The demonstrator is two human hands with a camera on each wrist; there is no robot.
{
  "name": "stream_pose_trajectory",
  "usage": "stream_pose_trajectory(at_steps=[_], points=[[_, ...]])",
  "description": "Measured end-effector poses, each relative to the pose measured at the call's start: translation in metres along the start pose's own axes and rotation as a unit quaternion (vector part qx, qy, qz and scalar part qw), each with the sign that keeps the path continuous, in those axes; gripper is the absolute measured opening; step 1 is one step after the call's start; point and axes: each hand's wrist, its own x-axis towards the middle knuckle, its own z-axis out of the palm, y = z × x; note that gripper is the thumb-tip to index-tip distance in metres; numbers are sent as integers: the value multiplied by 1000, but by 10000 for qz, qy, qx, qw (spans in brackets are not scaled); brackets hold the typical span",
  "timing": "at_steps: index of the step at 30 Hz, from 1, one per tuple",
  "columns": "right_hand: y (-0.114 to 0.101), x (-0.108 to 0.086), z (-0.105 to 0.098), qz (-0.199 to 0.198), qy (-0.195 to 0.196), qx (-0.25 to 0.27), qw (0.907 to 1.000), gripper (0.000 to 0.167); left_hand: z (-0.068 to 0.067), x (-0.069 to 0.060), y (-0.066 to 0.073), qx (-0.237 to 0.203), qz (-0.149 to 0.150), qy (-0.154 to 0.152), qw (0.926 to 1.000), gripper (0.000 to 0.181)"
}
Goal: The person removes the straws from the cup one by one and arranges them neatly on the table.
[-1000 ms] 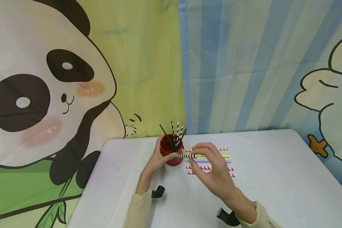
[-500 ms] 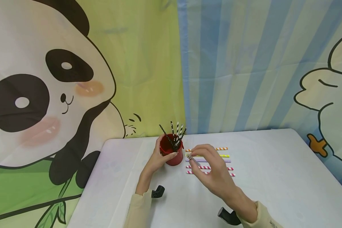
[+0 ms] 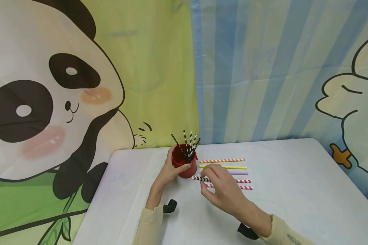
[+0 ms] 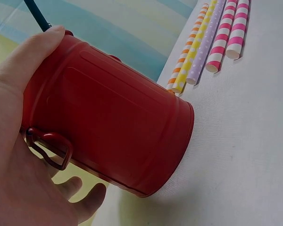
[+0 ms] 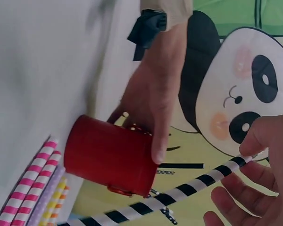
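- The left hand point(image 3: 166, 175) holds the red bucket point(image 4: 118, 117) near the coloured straws point(image 3: 239, 173); black-and-white straws point(image 3: 191, 137) poke out.
- The right hand point(image 3: 224, 189) pinches a stripy straw point(image 3: 197, 178) by the bucket.
- Looks like straw-adding; going in would need the straw tipped up over the top.

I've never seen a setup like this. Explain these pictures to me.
There is no machine here, just a person's two bare hands. The wide view comes from a camera worn on the head, looking forward and down; the two close views come from cameras on the wrists, each watching that hand's work. The left hand grips a red bucket with several black-and-white straws leaning in it. The right hand pinches a black-and-white striped straw outside the bucket. On the white table, five coloured straws lie side by side: one orange, one yellow, one lilac, two pink.
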Motion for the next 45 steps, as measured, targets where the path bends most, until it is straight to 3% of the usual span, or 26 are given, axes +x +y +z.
stream_pose_trajectory(at_steps=[6,11,15,30,41,45], points=[[3,-4,6,-127,-497,-684,9963,15,0,0,1,-30,55,-36,10000,98],[4,-9,11,158,-1304,-1250,9834,17,-1,-1,2,-85,33,-57,9999,97],[7,-15,19,277,-1613,-1495,9751,19,0,-2,2,-103,-5,-72,9999,99],[26,-34,46,484,-1834,-2050,9602,27,0,-3,3,-38,-20,-23,10000,97],[32,-46,56,570,-1753,-2116,9598,19,0,-1,3,-48,-87,-78,9999,99],[31,-48,56,507,-1664,-2200,9599,16,-1,-9,22,-55,-161,-154,9997,99]])
